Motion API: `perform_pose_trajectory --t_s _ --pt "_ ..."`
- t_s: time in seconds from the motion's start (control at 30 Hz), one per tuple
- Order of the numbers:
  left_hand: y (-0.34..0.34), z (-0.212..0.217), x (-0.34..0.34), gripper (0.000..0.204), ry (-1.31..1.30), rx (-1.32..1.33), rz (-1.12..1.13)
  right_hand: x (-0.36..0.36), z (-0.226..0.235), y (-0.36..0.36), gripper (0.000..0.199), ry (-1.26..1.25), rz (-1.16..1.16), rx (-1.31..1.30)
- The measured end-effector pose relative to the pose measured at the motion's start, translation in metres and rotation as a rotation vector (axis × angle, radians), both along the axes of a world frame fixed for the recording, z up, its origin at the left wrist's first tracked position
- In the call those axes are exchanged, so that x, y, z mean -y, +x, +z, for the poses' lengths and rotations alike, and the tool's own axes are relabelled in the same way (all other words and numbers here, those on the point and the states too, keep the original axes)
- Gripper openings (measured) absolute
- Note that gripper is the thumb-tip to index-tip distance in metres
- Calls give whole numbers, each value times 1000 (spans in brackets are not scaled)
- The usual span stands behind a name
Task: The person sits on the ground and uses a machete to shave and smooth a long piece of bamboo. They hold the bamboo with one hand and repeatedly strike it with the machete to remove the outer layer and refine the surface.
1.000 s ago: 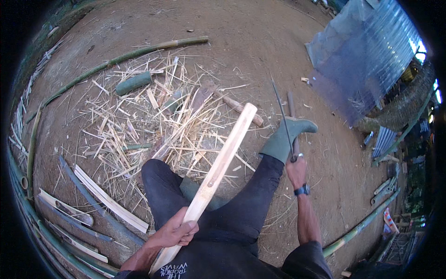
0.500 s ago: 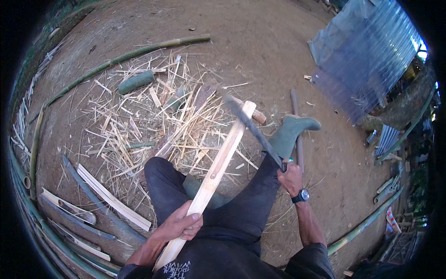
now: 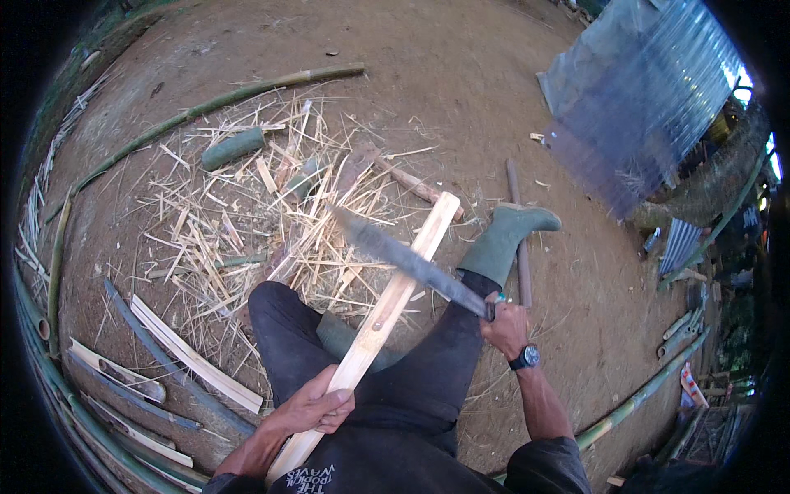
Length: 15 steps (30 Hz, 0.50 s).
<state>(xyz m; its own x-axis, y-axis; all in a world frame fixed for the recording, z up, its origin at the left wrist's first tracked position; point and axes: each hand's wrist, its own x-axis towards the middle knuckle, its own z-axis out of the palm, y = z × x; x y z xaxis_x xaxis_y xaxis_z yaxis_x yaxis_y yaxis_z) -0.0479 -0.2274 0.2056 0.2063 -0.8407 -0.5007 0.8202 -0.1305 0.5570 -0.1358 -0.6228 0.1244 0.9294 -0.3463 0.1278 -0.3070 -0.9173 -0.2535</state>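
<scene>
My left hand [image 3: 310, 409] grips the lower part of a long pale split bamboo slat [image 3: 387, 305] that slants up and to the right over my legs. My right hand [image 3: 505, 324] holds the handle of a long dark machete [image 3: 403, 259]. Its blade lies across the slat near the slat's upper half, pointing up-left. I sit in dark trousers with green rubber boots [image 3: 502, 239], my right leg stretched out.
Straw-like bamboo shavings [image 3: 247, 214] cover the dirt in front. A short green bamboo piece [image 3: 233, 148] and a long thin bamboo pole [image 3: 206, 107] lie beyond. Split slats [image 3: 193, 362] are stacked at left. A corrugated metal sheet [image 3: 642, 99] stands at upper right.
My right hand has swung the machete from the right side over to the left, bringing the blade down across the slat. The left hand keeps its hold on the slat.
</scene>
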Motion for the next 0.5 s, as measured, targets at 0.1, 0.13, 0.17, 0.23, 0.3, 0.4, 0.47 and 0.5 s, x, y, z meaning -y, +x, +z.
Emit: perform_pose_trajectory --t_s 0.1,0.13,0.17,0.23,0.3,0.4,0.47,0.5 --pt "-2 -5 -8 33 -1 -37 -12 23 -5 15 28 113 -203 27" --pt "-3 -1 -7 33 -13 -16 -33 42 -13 18 28 189 -330 -5" --pt "-2 6 -7 33 -23 9 -46 52 -17 27 27 267 -448 -32" --pt "-1 8 -2 34 -11 65 -21 41 -17 17 28 252 -465 51" --pt "7 -3 8 34 47 122 46 13 4 9 29 267 -454 50" --pt "18 -8 19 33 101 195 54 -26 22 -3 27 126 -248 -46" --pt "25 -4 27 32 113 214 67 -42 25 -11 28 33 -39 -117" --pt "28 0 30 32 122 215 79 -50 27 -14 29 -3 74 -157"
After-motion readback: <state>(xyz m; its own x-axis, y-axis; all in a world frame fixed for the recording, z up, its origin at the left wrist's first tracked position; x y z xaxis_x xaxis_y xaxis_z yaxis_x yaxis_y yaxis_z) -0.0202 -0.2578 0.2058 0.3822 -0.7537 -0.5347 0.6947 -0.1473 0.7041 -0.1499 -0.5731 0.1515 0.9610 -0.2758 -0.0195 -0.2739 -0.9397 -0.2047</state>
